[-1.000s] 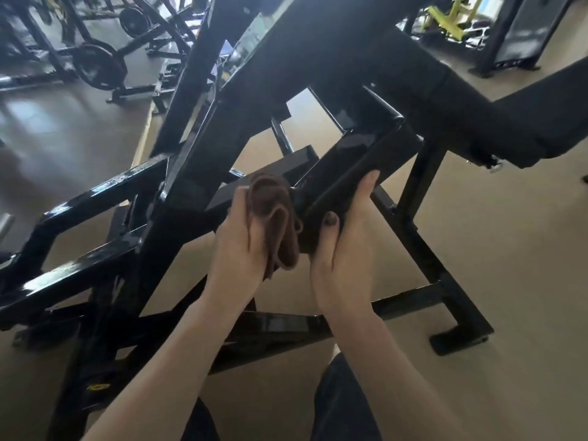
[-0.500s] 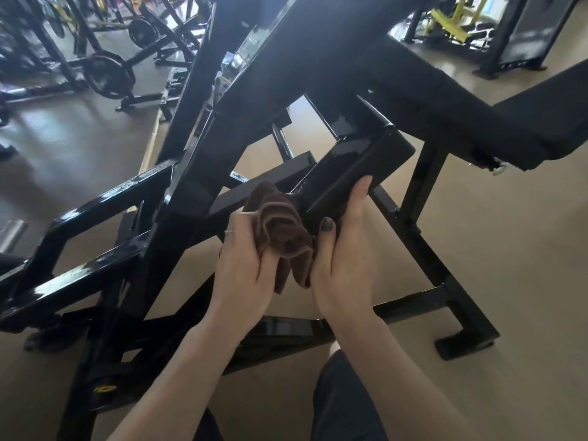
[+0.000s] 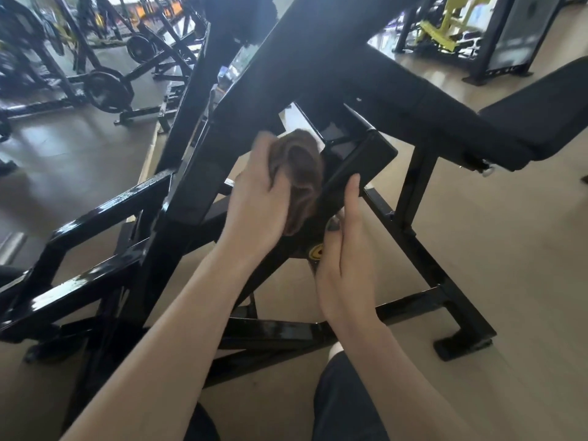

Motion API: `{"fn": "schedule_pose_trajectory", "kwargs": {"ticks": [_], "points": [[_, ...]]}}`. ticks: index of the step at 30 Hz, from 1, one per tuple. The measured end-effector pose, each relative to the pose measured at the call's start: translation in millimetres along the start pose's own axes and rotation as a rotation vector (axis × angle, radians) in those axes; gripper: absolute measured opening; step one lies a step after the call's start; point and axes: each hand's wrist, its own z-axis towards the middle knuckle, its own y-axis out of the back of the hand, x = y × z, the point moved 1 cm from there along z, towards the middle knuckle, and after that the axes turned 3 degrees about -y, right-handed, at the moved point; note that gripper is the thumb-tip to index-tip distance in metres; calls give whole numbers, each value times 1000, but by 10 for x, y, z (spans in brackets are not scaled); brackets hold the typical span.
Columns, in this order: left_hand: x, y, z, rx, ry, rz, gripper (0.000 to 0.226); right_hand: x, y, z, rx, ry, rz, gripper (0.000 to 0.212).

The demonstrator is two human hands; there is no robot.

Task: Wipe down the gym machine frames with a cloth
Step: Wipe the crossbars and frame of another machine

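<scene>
2 hands (image 3: 257, 211) (image 3: 345, 265) press bunched brown cloth (image 3: 299, 173) on glossy black frame (image 3: 350, 173).

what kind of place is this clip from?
Almost certainly a commercial gym floor. A weight plate sits loaded on a machine at back left, a padded bench is at right, and more black and yellow machines stand behind the black frame being wiped.

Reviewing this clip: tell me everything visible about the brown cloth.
The brown cloth is a soft, towel-like fabric, bunched into thick folds rather than spread flat. The left hand holds it in its grip, fingers curled over the upper part; its top edge is blurred. It is pressed against the sloping black frame beam, with a fold hanging down along the beam. The right hand steadies the same beam beside it; whether it touches the cloth cannot be told.
</scene>
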Motion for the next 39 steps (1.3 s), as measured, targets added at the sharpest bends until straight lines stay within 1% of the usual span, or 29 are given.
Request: {"fn": "schedule_pose_trajectory", "kwargs": {"ticks": [1,2,3,5,7,9,12,14,17,18,20,21,22,23,26,28,30,32,33,34,36,37,39], "points": [[-134,-46,-27,31,-119,70,6,42,30,6,-51,-5,64,49],[-214,-97,-33,50,-193,151,4,109,67,26,-115,-13,130,43],[-262,-135,-17,49,-213,206,2,178,101,60,-173,-15,186,42],[-241,-180,35,41,-179,219,2,279,143,146,-238,-29,262,49],[-152,-186,3,45,-170,198,3,282,125,218,-229,-62,306,52],[2,-183,-166,41,-209,229,7,246,73,215,-176,-80,306,50],[197,-197,-481,5,-293,312,32,202,58,176,-130,-83,321,47],[245,-242,-504,-41,-315,312,37,194,77,174,-120,-65,330,47],[52,-258,-297,-49,-242,262,37,218,118,176,-128,-64,356,47],[-40,-263,-189,-27,-228,197,34,220,126,175,-120,-77,361,52],[-186,-289,64,31,-206,7,21,190,125,159,-112,-146,358,75],[-234,-312,208,66,-190,-60,15,178,120,146,-109,-185,367,82],[-270,-334,350,89,-188,-88,10,177,113,136,-109,-200,374,81],[-296,-358,482,99,-193,-91,7,185,98,133,-114,-192,361,78],[-320,-419,736,96,-181,-75,26,245,70,138,-137,-151,302,58],[-344,-437,807,99,-144,-95,32,277,78,141,-133,-139,280,49],[-391,-439,741,94,-136,-139,24,291,82,139,-108,-143,285,49],[-386,-413,531,105,-143,-179,7,277,84,125,-99,-189,344,61],[-361,-397,393,120,-156,-177,11,263,94,122,-100,-211,386,64],[-335,-369,240,131,-193,-159,15,250,106,116,-94,-224,450,63],[-272,-323,25,119,-272,-85,14,238,117,97,-67,-258,567,54],[-248,-328,-3,113,-302,-58,12,247,120,93,-64,-267,587,48],[-221,-351,54,99,-296,-66,13,249,94,91,-80,-285,590,37]]}}
